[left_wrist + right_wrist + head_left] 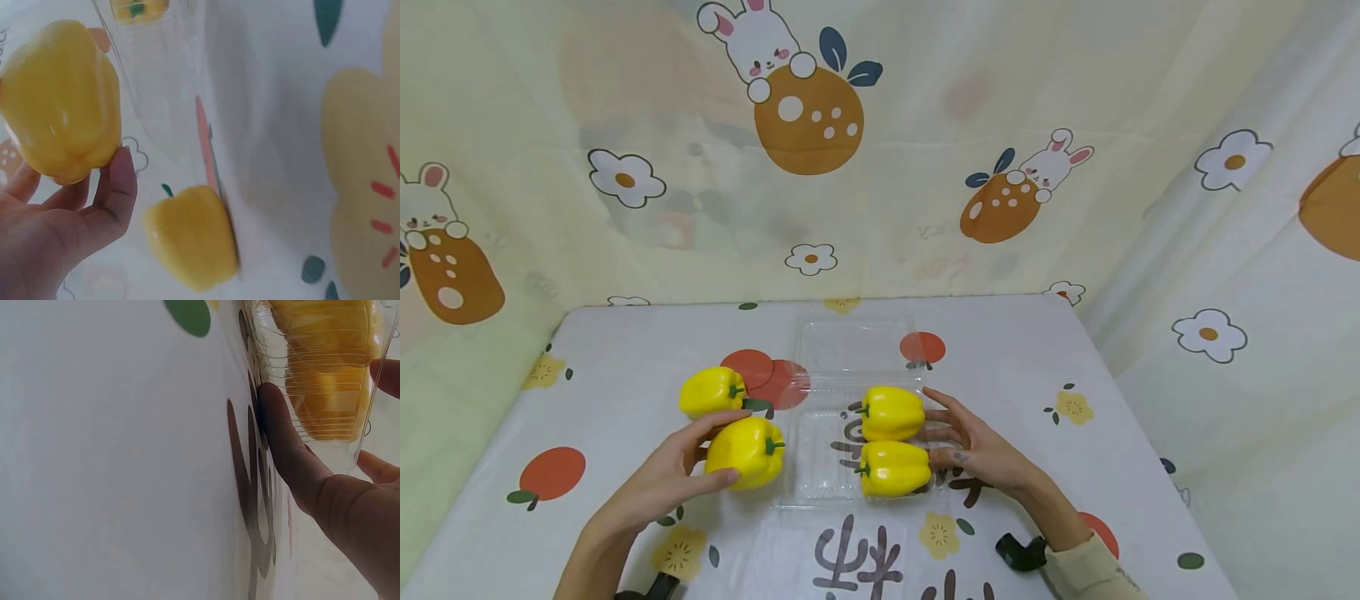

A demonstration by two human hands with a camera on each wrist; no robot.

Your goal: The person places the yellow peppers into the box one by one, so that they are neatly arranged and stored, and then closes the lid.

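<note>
In the head view my left hand (672, 468) holds a yellow bell pepper (743, 454), its thumb on the near side and fingers on the far side. The left wrist view shows this pepper (65, 97) raised above the table. Another yellow bell pepper (706, 393) lies on the table just behind it. A clear plastic clamshell container (820, 471) stands open at the middle, with two yellow bell peppers (891, 413) in its right half. My right hand (973, 446) holds the container's right side, thumb along the outer wall (275, 359) and a finger at the rim.
The container's clear lid (850, 343) lies folded back towards the rear of the table. A printed white cloth (1000, 358) covers the table. Patterned curtains (910, 208) hang behind and at both sides. Dark straps (1021, 552) sit at the wrists.
</note>
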